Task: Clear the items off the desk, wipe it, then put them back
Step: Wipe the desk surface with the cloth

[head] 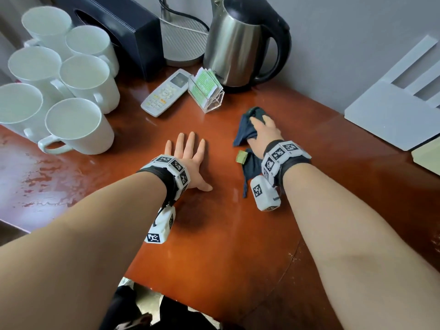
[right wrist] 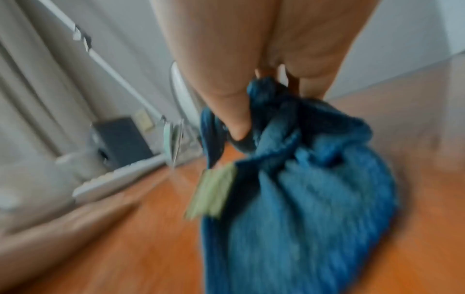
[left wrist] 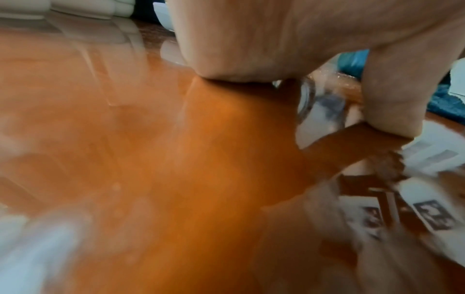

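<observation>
My right hand [head: 263, 129] grips a crumpled dark blue cloth [head: 247, 129] and presses it on the glossy red-brown desk [head: 214, 234], just in front of the steel kettle [head: 238, 44]. In the right wrist view the cloth [right wrist: 302, 189] bunches under my fingers [right wrist: 226, 111] and a pale tag [right wrist: 214, 191] hangs from it. My left hand [head: 188, 151] lies flat on the desk, palm down, fingers straight and spread, holding nothing. In the left wrist view the palm [left wrist: 239, 49] rests on the wood.
Several white mugs [head: 71, 91] crowd the left side. A white remote [head: 166, 91], a clear card holder [head: 207, 91], a dark box [head: 119, 27] and a lamp base [head: 183, 39] stand at the back. A white panel [head: 392, 108] lies at the right.
</observation>
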### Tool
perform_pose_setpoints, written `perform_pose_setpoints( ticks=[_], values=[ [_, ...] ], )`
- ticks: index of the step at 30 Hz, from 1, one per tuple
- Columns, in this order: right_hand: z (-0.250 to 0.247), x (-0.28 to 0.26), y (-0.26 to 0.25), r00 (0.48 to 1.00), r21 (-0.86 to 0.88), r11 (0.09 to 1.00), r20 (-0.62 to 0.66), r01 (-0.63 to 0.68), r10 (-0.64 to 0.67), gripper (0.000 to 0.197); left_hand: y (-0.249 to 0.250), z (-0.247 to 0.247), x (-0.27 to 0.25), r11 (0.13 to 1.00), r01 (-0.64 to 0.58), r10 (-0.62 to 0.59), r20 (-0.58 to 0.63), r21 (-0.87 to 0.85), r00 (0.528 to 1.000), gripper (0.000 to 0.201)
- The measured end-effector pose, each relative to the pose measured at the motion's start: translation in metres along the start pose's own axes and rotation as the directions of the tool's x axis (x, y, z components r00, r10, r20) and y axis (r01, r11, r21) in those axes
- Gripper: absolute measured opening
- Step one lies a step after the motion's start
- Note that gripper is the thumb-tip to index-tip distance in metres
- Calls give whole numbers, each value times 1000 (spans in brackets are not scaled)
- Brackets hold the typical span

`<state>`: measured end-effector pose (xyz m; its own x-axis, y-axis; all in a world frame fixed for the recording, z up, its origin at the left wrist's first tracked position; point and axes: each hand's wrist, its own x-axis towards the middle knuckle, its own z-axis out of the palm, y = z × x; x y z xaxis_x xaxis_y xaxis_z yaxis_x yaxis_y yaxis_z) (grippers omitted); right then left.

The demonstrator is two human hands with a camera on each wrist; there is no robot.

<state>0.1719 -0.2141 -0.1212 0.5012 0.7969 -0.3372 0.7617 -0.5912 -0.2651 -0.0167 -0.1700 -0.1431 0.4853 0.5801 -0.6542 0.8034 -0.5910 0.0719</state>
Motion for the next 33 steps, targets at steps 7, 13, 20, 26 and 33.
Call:
perform_pose_setpoints(
  ticks=[7,13,20,26,33],
  values=[
    [25,-48,-5,917,-93,915,115,392,-382,31,1,-3,-1,1000,12,-12,-6,0,1000,122],
    [1,-74,45,977,-93,981,146,171,-157,43,-1,-2,-1,1000,9,-9,5,-14,1000,122],
    [21,-75,6,982,-10,983,46,185,-184,43,0,-1,-1,1000,10,-11,-19,-17,1000,122],
    [43,-105,29,1000,-142,990,3,-15,16,64,1,-2,1,1000,8,-8,-22,9,1000,122],
    [35,-146,27,972,336,942,-217,-16,94,44,0,-1,-9,1000,-19,19,-33,16,999,117]
  ],
)
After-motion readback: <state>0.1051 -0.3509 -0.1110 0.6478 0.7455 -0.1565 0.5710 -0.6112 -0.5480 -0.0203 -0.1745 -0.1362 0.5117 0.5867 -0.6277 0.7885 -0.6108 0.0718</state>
